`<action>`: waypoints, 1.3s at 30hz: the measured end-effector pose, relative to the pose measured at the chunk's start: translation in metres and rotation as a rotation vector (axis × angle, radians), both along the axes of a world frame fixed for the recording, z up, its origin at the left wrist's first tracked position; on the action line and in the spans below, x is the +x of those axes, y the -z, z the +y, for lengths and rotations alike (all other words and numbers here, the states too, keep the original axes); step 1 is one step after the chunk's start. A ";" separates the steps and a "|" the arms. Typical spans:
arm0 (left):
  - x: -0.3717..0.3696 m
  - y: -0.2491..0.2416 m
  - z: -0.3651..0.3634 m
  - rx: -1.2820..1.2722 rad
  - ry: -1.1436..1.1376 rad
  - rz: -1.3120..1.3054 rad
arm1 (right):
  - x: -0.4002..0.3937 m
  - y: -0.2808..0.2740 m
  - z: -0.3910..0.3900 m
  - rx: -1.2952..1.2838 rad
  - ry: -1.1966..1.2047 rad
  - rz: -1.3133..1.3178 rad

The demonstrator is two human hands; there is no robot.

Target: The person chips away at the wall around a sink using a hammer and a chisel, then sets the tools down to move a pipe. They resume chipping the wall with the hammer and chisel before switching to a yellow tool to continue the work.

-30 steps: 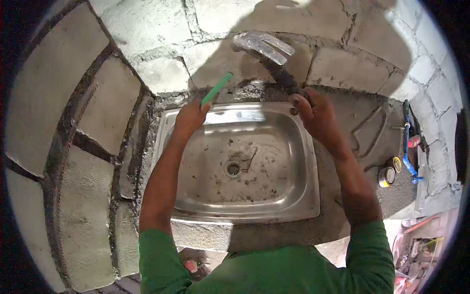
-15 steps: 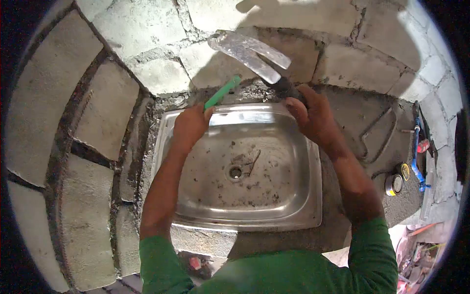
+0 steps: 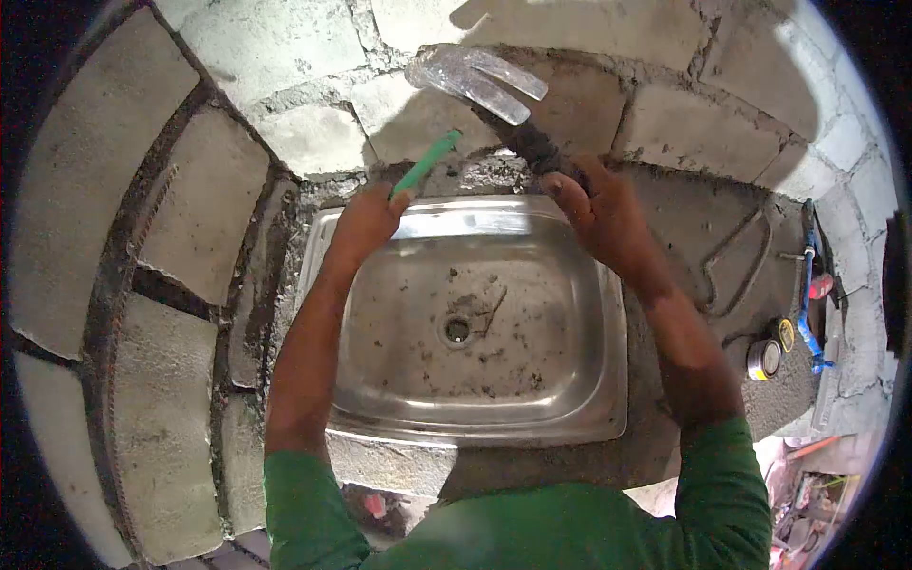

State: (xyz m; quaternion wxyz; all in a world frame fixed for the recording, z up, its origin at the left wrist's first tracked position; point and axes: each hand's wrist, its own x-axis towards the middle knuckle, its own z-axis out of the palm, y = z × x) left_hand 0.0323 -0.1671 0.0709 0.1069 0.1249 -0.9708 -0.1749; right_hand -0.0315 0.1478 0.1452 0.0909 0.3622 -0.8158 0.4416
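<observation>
My left hand is closed round a green rod, perhaps a chisel. It slants up and away, its far end at the foot of the block wall behind the sink. In my right hand is the dark handle of a claw hammer. The hammer's metal head is raised above and to the right of the rod, apart from it. Below both hands lies a stainless steel sink, with dark debris and a thin bent piece near its drain.
Right of the sink, a bent metal rod lies on the rough cement counter. Beyond it are small round tins and a blue pipe. Block walls enclose the left and back. Clutter lies low at the right.
The hammer head has tilted and shifted slightly up and left, showing more of its handle. My left hand and the green rod have moved slightly left and up.
</observation>
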 end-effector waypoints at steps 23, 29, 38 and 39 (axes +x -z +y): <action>-0.006 0.006 0.000 -0.140 0.038 -0.030 | 0.008 -0.005 -0.021 -0.184 -0.018 0.260; 0.006 -0.012 0.013 -0.306 0.165 -0.109 | -0.043 0.064 -0.026 0.532 0.102 0.054; 0.022 -0.025 -0.024 0.650 0.056 -0.212 | 0.004 -0.024 -0.021 0.025 0.008 0.172; 0.031 -0.032 -0.016 0.713 -0.009 -0.176 | 0.006 -0.028 -0.014 -0.021 0.007 0.159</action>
